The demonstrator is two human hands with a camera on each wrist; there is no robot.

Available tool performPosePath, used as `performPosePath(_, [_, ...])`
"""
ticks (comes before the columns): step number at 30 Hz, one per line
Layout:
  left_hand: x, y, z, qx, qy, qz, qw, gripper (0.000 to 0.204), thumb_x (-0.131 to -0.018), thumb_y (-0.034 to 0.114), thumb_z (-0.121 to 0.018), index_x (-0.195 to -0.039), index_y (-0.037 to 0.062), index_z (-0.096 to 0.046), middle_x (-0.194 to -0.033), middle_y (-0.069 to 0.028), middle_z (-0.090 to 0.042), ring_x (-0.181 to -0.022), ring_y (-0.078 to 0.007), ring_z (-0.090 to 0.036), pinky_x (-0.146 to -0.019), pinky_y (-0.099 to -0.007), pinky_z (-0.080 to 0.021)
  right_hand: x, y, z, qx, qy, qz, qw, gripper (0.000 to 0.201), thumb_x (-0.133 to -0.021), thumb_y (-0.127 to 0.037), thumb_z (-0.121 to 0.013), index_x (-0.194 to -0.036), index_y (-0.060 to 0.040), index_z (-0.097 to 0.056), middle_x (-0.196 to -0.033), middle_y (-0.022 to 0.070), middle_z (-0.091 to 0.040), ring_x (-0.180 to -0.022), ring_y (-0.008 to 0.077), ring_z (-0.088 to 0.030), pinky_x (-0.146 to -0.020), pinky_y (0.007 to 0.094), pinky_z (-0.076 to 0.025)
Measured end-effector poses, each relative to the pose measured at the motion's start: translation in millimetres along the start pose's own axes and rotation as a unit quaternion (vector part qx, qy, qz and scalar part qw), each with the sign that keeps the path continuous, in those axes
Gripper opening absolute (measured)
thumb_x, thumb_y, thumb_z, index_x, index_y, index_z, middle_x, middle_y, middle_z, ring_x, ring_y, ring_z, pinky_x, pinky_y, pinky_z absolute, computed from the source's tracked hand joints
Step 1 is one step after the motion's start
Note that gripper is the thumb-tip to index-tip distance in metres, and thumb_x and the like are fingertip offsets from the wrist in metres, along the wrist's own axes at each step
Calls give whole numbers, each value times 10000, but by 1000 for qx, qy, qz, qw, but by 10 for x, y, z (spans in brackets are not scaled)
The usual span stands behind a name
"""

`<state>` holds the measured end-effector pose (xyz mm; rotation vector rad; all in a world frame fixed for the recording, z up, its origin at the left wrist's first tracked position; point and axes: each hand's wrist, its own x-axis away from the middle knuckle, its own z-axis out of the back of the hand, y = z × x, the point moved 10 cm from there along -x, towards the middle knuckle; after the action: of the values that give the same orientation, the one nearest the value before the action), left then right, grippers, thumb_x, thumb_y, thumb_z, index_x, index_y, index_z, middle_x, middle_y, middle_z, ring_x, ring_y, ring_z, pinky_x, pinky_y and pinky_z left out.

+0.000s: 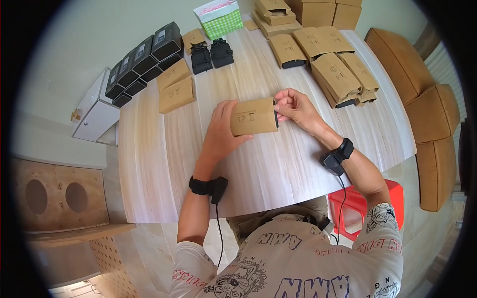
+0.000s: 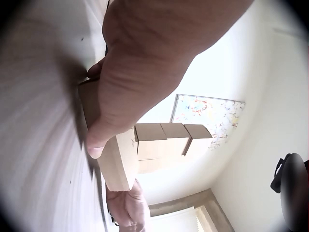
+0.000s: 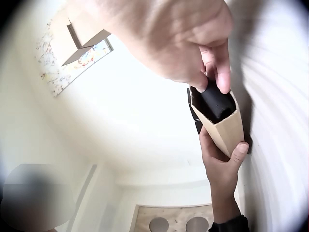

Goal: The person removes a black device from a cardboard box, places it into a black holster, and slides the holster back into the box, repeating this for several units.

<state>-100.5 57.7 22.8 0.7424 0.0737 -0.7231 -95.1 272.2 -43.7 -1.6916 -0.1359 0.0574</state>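
A small brown cardboard box (image 1: 254, 118) with printed symbols lies over the middle of the table, its open end facing right. My left hand (image 1: 218, 130) grips its closed end, thumb along the near side and fingers over the far side. At the open end, my right hand (image 1: 301, 112) pinches a black, soft-looking item (image 3: 217, 103) between thumb and fingers. Most of that item is hidden inside the box. The right wrist view shows it filling much of the box's mouth, with the left thumb (image 3: 240, 152) against the cardboard behind.
Two black drawstring pouches (image 1: 221, 52) lie at the back, before a green checkered bag (image 1: 221, 26). Stacked black boxes (image 1: 166, 41) and brown boxes (image 1: 177, 95) stand left. Several brown boxes (image 1: 335, 77), some with black contents showing, lie right. Brown chairs (image 1: 432, 114) flank the table.
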Motion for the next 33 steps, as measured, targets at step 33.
performPosePath(33, [37,-455,-285,144,102,55,983,782,-973,175,-768,-1587,-70,-349,-1596,-286,-394,-1460,-431,-442,-1219,-463,-380,389,-1015,8,412,-30,118,903,343,-1000,-334,-771,-1101,-10,-726,-908,36,-724,-822,127,-653,-714,335,-522])
